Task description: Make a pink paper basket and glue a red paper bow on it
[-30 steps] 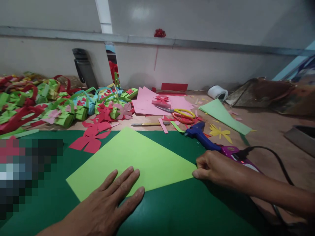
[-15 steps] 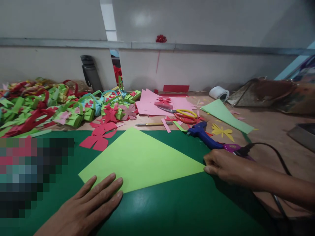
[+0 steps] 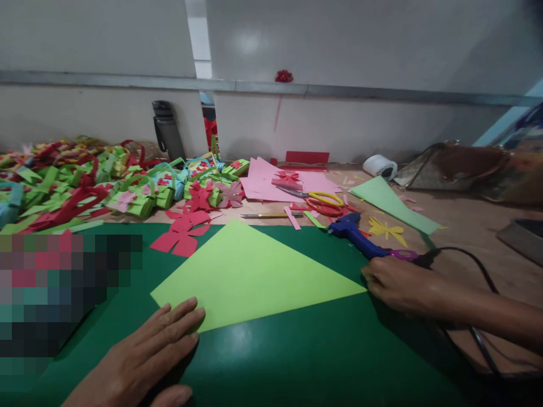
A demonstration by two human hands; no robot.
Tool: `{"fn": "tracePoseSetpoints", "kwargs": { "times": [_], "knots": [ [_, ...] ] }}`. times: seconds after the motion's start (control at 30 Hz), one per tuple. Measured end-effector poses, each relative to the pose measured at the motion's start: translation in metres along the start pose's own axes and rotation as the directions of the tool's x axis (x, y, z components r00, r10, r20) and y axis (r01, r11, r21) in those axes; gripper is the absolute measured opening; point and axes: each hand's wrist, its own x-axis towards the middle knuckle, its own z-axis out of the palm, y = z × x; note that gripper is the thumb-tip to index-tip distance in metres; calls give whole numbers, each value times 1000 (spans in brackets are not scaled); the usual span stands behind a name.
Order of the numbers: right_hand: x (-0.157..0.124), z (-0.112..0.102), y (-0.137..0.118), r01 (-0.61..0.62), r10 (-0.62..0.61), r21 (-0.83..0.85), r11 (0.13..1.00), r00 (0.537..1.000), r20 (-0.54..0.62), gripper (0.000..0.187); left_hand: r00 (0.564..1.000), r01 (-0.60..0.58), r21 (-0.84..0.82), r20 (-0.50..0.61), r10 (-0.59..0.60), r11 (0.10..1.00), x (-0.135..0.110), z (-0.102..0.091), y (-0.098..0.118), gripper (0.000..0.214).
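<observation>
A light green sheet of paper (image 3: 250, 277), folded into a triangle-like shape, lies on a dark green mat (image 3: 263, 367). My left hand (image 3: 144, 345) rests with outstretched fingers on the paper's lower left edge, its thumb apart over the mat. At the sheet's right corner, my right hand (image 3: 394, 285) has its fingers bent and closed on the pointed tip; the fingertips are partly hidden. Just beyond that hand lies a blue glue gun (image 3: 356, 234). Red paper petal shapes (image 3: 182, 232) sit by the sheet's upper left side.
Several small green paper baskets (image 3: 131, 198) are heaped at the left. Behind the mat are scissors (image 3: 324, 198), a cutter knife (image 3: 271, 215) and pink sheets (image 3: 258, 181). A dark bottle (image 3: 167, 130) stands by the wall. Pale green paper (image 3: 390, 203) and a bag (image 3: 449, 164) lie right.
My left hand has slid a little leftward along the paper's lower edge, and its thumb now shows. My right hand stays at the corner. The camera view has shifted slightly.
</observation>
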Motion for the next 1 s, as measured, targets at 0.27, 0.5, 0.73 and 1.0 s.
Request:
{"fn": "tracePoseSetpoints", "kwargs": {
  "times": [0.27, 0.5, 0.73, 1.0],
  "knots": [
    [27, -41, -49, 175, -170, 3, 985, 960, -222, 16, 1000, 11, -37, -21, -12, 999, 12, -11, 8, 28],
    [97, -57, -95, 262, -232, 221, 939, 961, -150, 35, 999, 33, 76, 29, -35, 997, 9, -8, 6, 27],
    [110, -61, -105, 222, -212, 285, 932, 975, -67, 37, 997, 72, 74, -34, -69, 995, 2, -1, 8, 30],
    [114, -65, -110, 243, -249, 406, 881, 968, -41, 31, 992, 124, 43, -24, -123, 991, 6, -7, 11, 22]
  ]
}}
